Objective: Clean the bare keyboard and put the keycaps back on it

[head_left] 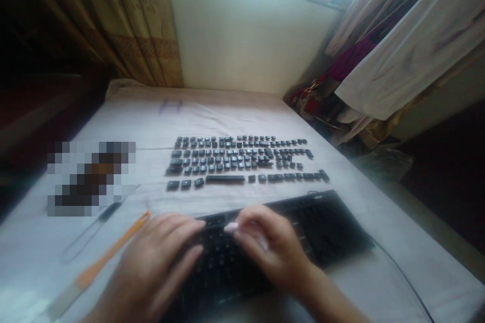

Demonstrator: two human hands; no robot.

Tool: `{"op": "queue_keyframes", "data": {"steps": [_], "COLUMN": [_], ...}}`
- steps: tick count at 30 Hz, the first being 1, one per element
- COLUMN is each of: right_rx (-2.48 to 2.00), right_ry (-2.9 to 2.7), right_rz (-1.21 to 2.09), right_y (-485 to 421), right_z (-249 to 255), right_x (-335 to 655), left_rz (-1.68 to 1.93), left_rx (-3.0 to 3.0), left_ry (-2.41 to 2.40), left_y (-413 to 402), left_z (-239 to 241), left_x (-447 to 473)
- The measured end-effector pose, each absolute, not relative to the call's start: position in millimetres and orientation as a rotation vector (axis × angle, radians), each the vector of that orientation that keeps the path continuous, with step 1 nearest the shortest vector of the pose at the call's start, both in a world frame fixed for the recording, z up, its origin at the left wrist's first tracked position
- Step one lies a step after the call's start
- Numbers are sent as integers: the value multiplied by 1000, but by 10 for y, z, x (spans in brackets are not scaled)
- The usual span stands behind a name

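A black keyboard frame [326, 222] with its keycaps off lies near the front of a white cloth-covered table [235, 116]. My left hand [159, 262] rests flat on its left part, fingers stretched out. My right hand [269, 245] is over the middle of the frame, its fingers curled and pinched together; what they hold, if anything, is hidden. Beyond the frame, the removed black keycaps [242, 159] are laid out in rows on the cloth, with a long space bar [225, 179] in the front row.
An orange-handled tool [109, 255] and a thin wire keycap puller [91, 232] lie left of the keyboard. A pixelated patch [91, 176] sits further left. The keyboard cable [405, 277] runs off to the right. Curtains, a wall and piled cloth stand behind.
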State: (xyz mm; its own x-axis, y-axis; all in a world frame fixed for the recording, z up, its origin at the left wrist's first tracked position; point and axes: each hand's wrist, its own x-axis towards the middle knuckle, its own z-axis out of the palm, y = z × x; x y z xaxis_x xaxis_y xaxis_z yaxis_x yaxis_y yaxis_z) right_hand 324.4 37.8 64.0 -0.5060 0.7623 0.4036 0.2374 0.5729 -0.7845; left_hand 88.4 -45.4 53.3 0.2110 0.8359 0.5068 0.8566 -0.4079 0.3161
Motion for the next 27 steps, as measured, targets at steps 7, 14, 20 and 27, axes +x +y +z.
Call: {"op": "queue_keyframes", "data": {"steps": [7, 14, 20, 27], "right_rx": [-823, -957, -954, -840], "right_ry": [-1918, -1632, -1652, -1921], "right_rz": [1139, 1715, 1799, 1079], "right_y": [272, 217, 134, 209], "right_z": [634, 621, 541, 615], "right_x": [3186, 3165, 3167, 3172], "left_rz": [-1340, -1476, -1503, -1442], "left_rx": [-2573, -2720, -2647, -2627], "left_ry": [-1670, -1753, -1655, -1837], "left_y": [-270, -298, -336, -305], "left_z": [646, 635, 616, 640], "left_x": [1216, 1207, 1182, 1201]}}
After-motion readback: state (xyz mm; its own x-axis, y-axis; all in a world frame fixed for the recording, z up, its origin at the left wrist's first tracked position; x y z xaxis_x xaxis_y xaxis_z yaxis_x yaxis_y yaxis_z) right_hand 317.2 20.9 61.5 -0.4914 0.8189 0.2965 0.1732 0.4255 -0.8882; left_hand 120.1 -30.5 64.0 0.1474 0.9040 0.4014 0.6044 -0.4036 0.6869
